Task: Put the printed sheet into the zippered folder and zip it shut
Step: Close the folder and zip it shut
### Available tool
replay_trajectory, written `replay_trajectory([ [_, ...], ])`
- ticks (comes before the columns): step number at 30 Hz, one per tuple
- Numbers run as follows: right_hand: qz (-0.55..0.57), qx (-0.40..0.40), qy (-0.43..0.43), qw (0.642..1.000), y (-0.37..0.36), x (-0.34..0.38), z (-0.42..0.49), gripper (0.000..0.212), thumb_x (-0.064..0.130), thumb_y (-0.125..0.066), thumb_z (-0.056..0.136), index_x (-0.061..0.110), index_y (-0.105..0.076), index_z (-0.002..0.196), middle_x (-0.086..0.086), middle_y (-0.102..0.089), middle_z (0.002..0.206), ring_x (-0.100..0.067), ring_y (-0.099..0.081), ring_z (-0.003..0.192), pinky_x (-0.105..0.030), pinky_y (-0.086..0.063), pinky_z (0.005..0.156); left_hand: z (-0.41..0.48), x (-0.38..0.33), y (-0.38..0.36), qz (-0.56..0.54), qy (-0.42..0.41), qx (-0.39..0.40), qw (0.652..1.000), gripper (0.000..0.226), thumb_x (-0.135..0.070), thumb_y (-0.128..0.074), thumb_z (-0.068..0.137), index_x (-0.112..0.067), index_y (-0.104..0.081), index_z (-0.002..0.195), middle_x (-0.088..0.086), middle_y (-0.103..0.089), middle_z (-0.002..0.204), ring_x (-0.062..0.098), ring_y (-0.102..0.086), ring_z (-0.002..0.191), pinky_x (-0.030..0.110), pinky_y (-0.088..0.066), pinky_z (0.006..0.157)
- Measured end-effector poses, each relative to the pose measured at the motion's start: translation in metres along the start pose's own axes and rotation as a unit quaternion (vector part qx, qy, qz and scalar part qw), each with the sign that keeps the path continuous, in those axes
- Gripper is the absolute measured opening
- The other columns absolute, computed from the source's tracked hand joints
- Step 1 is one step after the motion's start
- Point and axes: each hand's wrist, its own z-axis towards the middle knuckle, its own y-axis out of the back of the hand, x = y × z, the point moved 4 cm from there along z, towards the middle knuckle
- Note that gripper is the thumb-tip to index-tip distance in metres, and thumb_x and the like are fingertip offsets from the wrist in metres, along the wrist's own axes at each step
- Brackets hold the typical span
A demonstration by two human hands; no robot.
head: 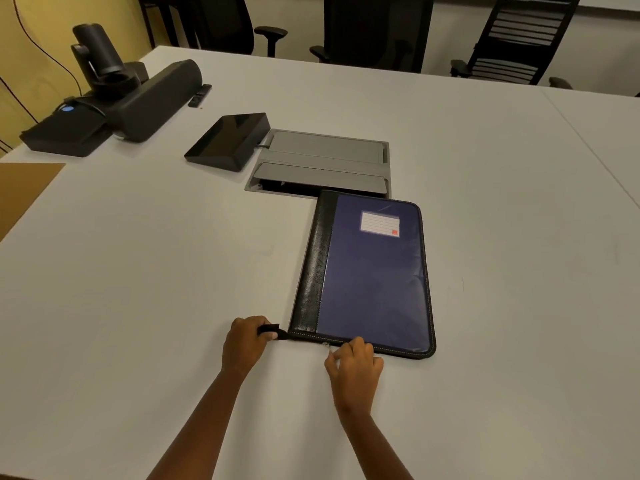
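Observation:
The zippered folder (pixel 370 275) lies closed and flat on the white table (pixel 138 271), dark blue with a black spine strip on its left and a white label near its top. My left hand (pixel 244 342) pinches the black zipper tail tab (pixel 272 330) that sticks out from the folder's near left corner. My right hand (pixel 355 362) sits at the folder's near edge, fingers closed on the small metal zipper pull (pixel 325 345). The printed sheet is not visible anywhere.
A grey cable hatch (pixel 322 161) is set into the table just beyond the folder, with a black tablet console (pixel 228 140) to its left. A black speaker bar and camera (pixel 114 95) stand far left. Brown cardboard (pixel 20 192) lies at the left edge. Office chairs (pixel 374 29) line the far side.

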Motion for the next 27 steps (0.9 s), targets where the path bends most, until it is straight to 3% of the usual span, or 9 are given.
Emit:
replay_trajectory([
  [9,0.016,-0.034,-0.047,0.998,0.012,-0.046,-0.003,0.022,0.009,-0.085,0.053,0.009,-0.063,0.056,-0.008,-0.061,0.059,-0.024,-0.057,0.054,-0.034,-0.044,0.049,-0.003,-0.001,0.001,0.009,0.011,-0.004,1.000,0.013,-0.012,-0.066,0.081,-0.002,-0.069,0.090,0.020,-0.068,0.081,0.023,-0.052,0.078,0.038,-0.049,0.068],
  [12,0.032,-0.045,-0.066,0.996,0.017,-0.061,-0.003,0.020,0.005,-0.083,0.055,0.006,-0.062,0.057,-0.011,-0.060,0.061,-0.027,-0.057,0.057,-0.038,-0.044,0.053,-0.004,-0.002,0.001,0.009,0.017,-0.006,1.000,0.013,-0.012,-0.066,0.081,-0.002,-0.069,0.089,0.021,-0.067,0.080,0.032,-0.056,0.081,0.040,-0.049,0.068],
  [20,0.065,-0.064,-0.156,0.984,0.030,-0.118,-0.003,0.009,0.007,-0.069,0.074,0.003,-0.064,0.067,-0.016,-0.062,0.079,-0.033,-0.053,0.077,-0.034,-0.025,0.069,-0.005,-0.004,0.000,0.024,0.028,0.002,0.999,0.013,-0.012,-0.064,0.082,-0.003,-0.068,0.089,0.021,-0.067,0.083,0.036,-0.059,0.088,0.040,-0.049,0.072],
  [27,0.050,-0.014,-0.142,0.988,0.048,-0.150,0.012,0.010,0.014,-0.063,0.081,0.005,-0.065,0.078,-0.013,-0.059,0.091,-0.029,-0.052,0.089,-0.037,-0.032,0.077,-0.006,-0.006,0.000,0.032,0.028,-0.005,0.999,0.010,-0.011,-0.064,0.082,-0.002,-0.067,0.085,0.020,-0.067,0.079,0.036,-0.059,0.085,0.039,-0.048,0.068],
])
